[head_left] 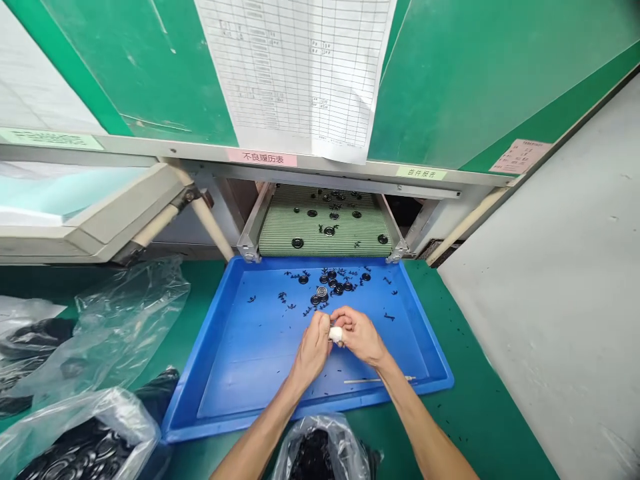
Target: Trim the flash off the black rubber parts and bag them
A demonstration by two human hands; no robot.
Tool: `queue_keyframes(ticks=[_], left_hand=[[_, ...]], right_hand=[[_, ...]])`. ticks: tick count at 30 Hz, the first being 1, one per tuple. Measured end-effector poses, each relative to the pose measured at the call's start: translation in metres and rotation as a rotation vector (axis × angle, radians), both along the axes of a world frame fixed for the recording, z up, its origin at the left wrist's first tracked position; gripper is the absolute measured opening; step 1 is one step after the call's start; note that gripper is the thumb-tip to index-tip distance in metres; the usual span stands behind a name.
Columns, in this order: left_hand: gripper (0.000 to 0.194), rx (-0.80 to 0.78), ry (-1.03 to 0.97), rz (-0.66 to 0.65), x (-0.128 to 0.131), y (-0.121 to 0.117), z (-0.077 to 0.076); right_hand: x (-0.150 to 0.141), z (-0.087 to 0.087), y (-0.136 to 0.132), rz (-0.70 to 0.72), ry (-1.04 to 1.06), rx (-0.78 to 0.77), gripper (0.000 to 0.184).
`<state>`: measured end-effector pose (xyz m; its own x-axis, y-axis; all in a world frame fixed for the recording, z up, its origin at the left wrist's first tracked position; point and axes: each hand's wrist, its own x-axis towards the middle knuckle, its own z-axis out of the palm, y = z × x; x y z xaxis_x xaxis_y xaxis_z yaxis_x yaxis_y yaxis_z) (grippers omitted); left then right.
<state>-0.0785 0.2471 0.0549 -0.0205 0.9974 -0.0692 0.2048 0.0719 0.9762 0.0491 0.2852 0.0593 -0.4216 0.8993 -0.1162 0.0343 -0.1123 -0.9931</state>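
— How do we see the two hands?
— Our left hand (315, 341) is curled closed, with the thumb on top. Our right hand (361, 337) is half closed, its fingers bent toward the left one. Between them, at the centre of the frame, we see a small white piece (335, 334); whether we pinch it or wear it on a finger, we cannot tell.
— Which way does it point?
— It looks short and blunt, so we cannot tell its long axis surely. The thin stick (367, 381), at lower right in the blue tray (225, 373), lies almost sideways.
— And where do we have room?
— The tray floor is open to the left of our hands, and also to the right, up to the side wall. The black ring-marked discs (333, 283) lie just above our fingers, below the green conveyor belt (320, 248). At the bottom, the clear plastic bag (345, 443) is close to the near rim.
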Motion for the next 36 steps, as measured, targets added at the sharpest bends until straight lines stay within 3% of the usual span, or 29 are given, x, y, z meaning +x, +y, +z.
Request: queue_keyframes(ticks=[3,6,8,10,13,15,19,23,27,30,33,36], left_hand=[[0.034,0.019,0.054,0.056,0.000,0.003,0.001],[0.038,0.048,0.144,0.024,-0.002,0.001,0.003],[0.042,0.032,0.172,0.023,-0.005,0.000,0.002],[0.045,0.011,0.141,0.105,-0.009,0.000,0.001],[0.048,-0.013,-0.091,0.259,-0.020,0.003,-0.004],[0.047,-0.054,-0.355,0.335,-0.030,0.006,-0.009],[0.036,-0.207,-0.841,0.458,-0.048,0.009,-0.018],[0.024,-0.212,-1.033,0.495,-0.058,0.010,-0.020],[0.028,-0.135,-1.091,0.499,-0.058,0.011,-0.013],[0.037,-0.045,-1.047,0.460,-0.052,0.013,-0.008],[0.039,-0.027,-0.884,0.420,-0.044,0.013,-0.009],[0.039,-0.014,-0.654,0.372,-0.040,0.011,-0.013]], right_hand=[[-0.002,-0.003,0.008,0.053,0.024,-0.028,0.017],[-0.006,-0.007,0.011,0.072,-0.002,0.019,0.018],[-0.011,-0.010,0.013,0.098,-0.128,0.140,0.013],[-0.019,-0.010,0.016,0.089,-0.376,0.342,0.012],[-0.037,0.001,0.032,0.030,-0.766,0.617,0.024],[-0.053,0.016,0.053,-0.022,-0.882,0.744,0.029],[-0.091,0.047,0.107,-0.108,-0.930,0.931,0.040],[-0.108,0.057,0.136,-0.059,-0.863,0.939,0.030],[-0.095,0.039,0.103,-0.004,-0.686,0.932,0.027],[-0.074,0.018,0.057,0.036,-0.390,0.726,0.023],[-0.056,0.001,0.022,0.000,-0.332,0.607,0.025],[-0.046,-0.009,0.010,-0.063,-0.252,0.389,0.028]])
